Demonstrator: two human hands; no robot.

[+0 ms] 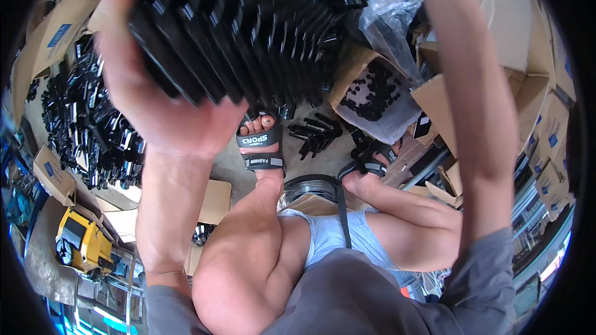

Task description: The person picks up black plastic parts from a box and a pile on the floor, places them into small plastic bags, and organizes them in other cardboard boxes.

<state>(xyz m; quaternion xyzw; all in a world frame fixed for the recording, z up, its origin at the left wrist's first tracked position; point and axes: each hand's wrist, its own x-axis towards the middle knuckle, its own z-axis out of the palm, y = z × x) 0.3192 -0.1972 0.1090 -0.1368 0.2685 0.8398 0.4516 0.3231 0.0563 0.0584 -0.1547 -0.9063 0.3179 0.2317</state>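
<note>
Holds a stack of black parts (230, 37) by its near-left edge, far and left of centre, in a widely curled left hand (167, 111). Impossible to tell the right hand's grip past the far edge. Hemmed in by a black heap (77, 124) left, an open carton (355, 73) right; floor-wide only between sandals (259, 141).

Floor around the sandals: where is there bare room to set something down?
Between left sandal and right sandal, a small patch of floor shows bare, with a small black pile ahead and a wire coil nearer the wearer. A narrower strip lies left of the left sandal. Crowded: far left, black heap; right, cardboard boxes.
</note>
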